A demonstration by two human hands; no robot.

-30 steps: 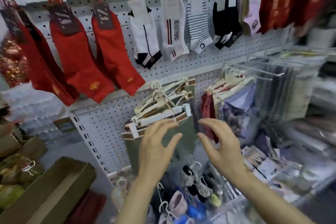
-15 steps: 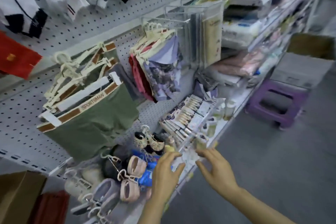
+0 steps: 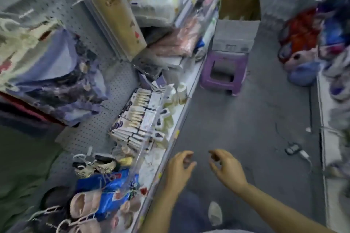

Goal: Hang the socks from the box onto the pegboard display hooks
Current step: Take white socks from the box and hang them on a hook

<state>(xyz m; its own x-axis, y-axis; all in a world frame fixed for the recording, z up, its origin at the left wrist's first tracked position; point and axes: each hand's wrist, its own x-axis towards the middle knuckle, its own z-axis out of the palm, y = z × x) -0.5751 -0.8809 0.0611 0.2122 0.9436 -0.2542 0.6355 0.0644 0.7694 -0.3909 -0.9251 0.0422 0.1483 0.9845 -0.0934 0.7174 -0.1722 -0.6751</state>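
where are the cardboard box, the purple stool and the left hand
cardboard box [image 3: 234,31]: head view, grey front wall.
purple stool [image 3: 217,82]: head view, near rim of the seat.
left hand [image 3: 179,171]: head view, back of the hand, empty.

An open cardboard box [image 3: 239,22] stands upright atop a purple stool [image 3: 225,73].

Narrow shop aisle, grey floor [image 3: 236,138], dim even light. White shelf [image 3: 181,111] runs along the left, crowded with packaged goods (much of it blurred). Purple plastic stool [image 3: 223,73] stands beside the shelf edge. Heaped merchandise [image 3: 303,43] on the right.
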